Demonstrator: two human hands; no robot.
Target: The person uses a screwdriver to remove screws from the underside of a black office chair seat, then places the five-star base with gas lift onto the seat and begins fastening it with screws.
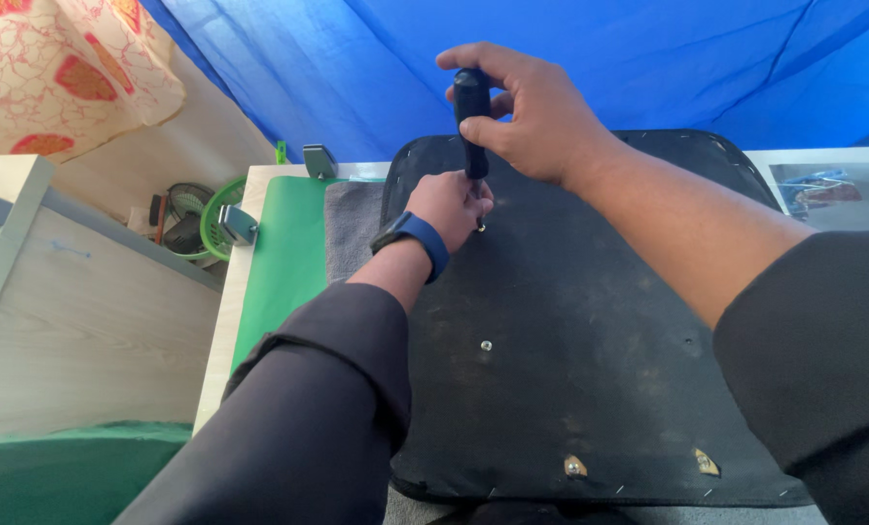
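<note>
A black, fabric-covered seat panel (590, 321) lies bottom up on the table. My right hand (532, 112) grips the black handle of a screwdriver (471, 117), held upright over a screw (480, 227) near the panel's far left corner. My left hand (449, 202), with a blue watch on the wrist, pinches the screwdriver's shaft just above that screw. Another screw (486, 345) sits in the middle of the panel, and a third (573, 468) is near the front edge.
The panel rests on a grey cloth (352, 228) over a green mat (283, 258) on a white table. Two metal clamps (319, 160) grip the table's far left edge. A green basket (212, 219) and a small fan sit lower left. Blue tarp hangs behind.
</note>
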